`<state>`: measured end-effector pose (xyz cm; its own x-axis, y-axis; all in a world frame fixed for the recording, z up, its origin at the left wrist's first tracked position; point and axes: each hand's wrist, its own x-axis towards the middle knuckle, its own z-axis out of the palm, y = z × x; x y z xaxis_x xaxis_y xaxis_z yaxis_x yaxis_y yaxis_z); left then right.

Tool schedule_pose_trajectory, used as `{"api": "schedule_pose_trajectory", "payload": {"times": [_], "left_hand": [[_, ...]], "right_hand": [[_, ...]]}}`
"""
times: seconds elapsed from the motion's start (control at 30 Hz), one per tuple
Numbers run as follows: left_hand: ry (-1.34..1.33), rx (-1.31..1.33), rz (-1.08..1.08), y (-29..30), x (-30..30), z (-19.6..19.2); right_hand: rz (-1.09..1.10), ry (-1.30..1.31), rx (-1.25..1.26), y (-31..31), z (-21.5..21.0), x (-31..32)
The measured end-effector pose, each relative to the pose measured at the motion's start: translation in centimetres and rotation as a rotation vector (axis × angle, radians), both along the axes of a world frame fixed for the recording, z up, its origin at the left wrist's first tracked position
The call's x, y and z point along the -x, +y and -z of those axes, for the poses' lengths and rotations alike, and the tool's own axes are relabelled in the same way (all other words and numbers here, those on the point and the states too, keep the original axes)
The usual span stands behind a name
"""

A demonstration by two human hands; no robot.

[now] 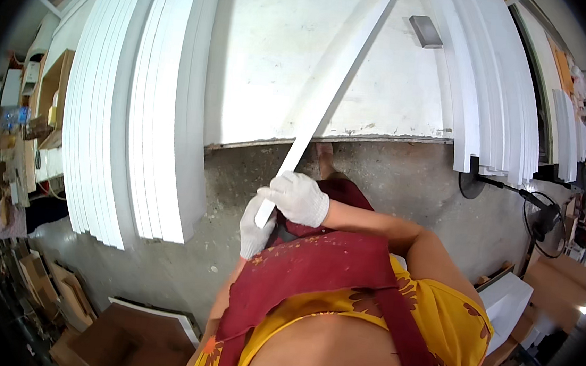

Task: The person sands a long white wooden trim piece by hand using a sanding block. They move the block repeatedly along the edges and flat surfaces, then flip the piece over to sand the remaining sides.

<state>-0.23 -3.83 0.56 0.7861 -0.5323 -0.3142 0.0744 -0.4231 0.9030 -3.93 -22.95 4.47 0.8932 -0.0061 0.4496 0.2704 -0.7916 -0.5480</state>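
A long, narrow white strip (336,82) slants from my body up across the white worktable (270,48), its near end past the table's front edge. Both hands wear pale knitted work gloves. My left hand (255,234) is closed round the strip's near end from below and the left side. Just above it, my right hand (299,197) lies over the strip with its fingers wrapped on it. Some fingertips are hidden behind the strip and the gloves.
Stacks of long white strips lie left (154,101) and right (485,95), overhanging the table's front. A small grey block (426,32) rests at the far right of the tabletop. Cardboard boxes (557,284) stand at right; a brown panelled piece (129,339) is on the concrete floor at lower left.
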Motion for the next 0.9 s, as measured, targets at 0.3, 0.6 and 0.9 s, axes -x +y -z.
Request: {"api": "schedule_pose_trajectory", "payload": {"times": [0.3, 0.6, 0.9], "left_hand": [[-0.031, -0.010, -0.024, 0.8, 0.8, 0.2], [0.333, 0.017, -0.068, -3.2, -0.7, -5.7], [0.847, 0.145, -0.572, -4.7, -0.6, -10.2]], "right_hand": [[0.400, 0.146, 0.394, -18.8, 1.2, -5.0], [0.904, 0.188, 0.477, -50.4, 3.3, -15.8], [1.027, 0.272, 0.169, -60.8, 3.6, -18.1]]}}
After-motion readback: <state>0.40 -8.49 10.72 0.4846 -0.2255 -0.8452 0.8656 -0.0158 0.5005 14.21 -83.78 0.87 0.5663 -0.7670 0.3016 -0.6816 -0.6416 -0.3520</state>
